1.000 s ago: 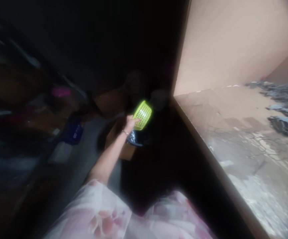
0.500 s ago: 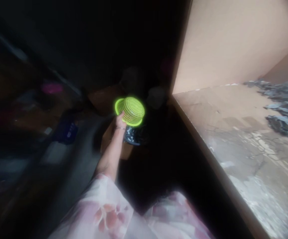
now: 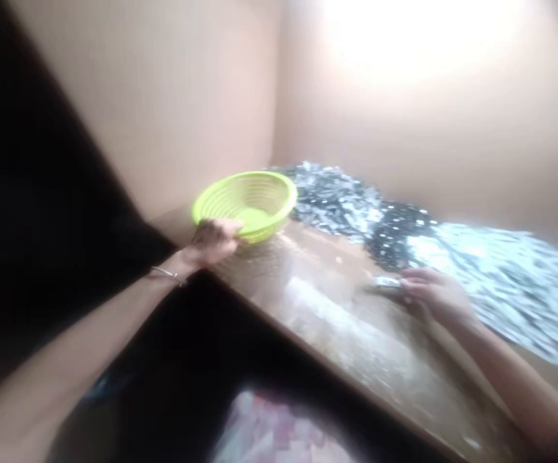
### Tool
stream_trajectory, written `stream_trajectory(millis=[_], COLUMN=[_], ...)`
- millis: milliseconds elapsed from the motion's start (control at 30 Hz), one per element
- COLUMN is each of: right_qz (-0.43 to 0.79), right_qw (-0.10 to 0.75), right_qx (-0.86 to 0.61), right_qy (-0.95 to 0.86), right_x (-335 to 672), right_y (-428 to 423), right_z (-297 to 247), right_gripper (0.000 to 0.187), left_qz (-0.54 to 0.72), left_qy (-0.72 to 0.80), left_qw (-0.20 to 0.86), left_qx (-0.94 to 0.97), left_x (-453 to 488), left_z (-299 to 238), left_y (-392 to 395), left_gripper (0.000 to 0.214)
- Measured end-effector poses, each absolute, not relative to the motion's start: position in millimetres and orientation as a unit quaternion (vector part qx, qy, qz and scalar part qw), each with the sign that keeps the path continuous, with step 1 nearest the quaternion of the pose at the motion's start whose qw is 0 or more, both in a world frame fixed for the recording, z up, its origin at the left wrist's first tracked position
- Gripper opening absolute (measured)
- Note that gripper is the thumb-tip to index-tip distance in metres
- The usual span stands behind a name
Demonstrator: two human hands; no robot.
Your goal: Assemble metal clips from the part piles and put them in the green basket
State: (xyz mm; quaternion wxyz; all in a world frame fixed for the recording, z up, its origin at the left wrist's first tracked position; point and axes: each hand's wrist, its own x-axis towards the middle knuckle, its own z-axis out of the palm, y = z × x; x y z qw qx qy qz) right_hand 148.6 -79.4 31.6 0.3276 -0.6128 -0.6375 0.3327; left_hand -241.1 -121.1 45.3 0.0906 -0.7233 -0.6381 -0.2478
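My left hand [image 3: 218, 239] is closed on the near rim of a yellow-green plastic basket [image 3: 259, 222], which is upright over the left part of the table. Whether the basket's base touches the table cannot be seen. To the right, my right hand [image 3: 436, 292] pinches a small whitish flat piece [image 3: 387, 281] just above or on the tabletop. The piece is blurred, so its kind does not show. Close beyond that hand lies a heap of dark shiny pieces [image 3: 397, 231].
The brown table [image 3: 327, 308] has a front edge running diagonally, with darkness below it. Silvery strips [image 3: 334, 199] are heaped at the back, and pale strips [image 3: 515, 276] spread along the right. Plain walls [image 3: 215, 83] rise behind the table.
The view has swung right toward the table. The basket, earlier turned bottom-up over the dark floor area, now has its opening upward at the table. My right hand has come into view.
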Motion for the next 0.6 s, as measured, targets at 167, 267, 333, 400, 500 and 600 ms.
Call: stream_trajectory(millis=[167, 267, 333, 400, 500, 600], right_qz=[0.430, 0.460, 0.469, 0.477, 0.482, 0.469], right_qw=[0.385, 0.417, 0.421, 0.422, 0.430, 0.432], right_qx=[-0.575, -0.549, -0.549, -0.543, -0.524, -0.526], right_qy=[-0.580, -0.559, -0.550, -0.548, -0.555, -0.563], right_x=[154, 157, 160, 164, 167, 168], right_y=[-63, -65, -64, -61, -56, -54], right_z=[32, 35, 37, 37, 34, 29], right_gripper=[0.022, 0.024, 0.024, 0.023, 0.023, 0.022], left_qz=[-0.025, 0.045, 0.053, 0.009, -0.198, -0.288], left_qy=[-0.622, -0.635, -0.643, -0.645, -0.572, -0.486], left_qw=[0.133, 0.121, 0.115, 0.112, 0.008, -0.337], left_qx=[-0.771, -0.761, -0.755, -0.756, -0.796, -0.753], left_x=[-232, -233, -225, -205, -150, -80], left_z=[23, 43, 64, 82, 86, 57], left_y=[-41, -27, -23, -22, -25, -29], left_gripper=[0.013, 0.024, 0.038, 0.051, 0.047, 0.037])
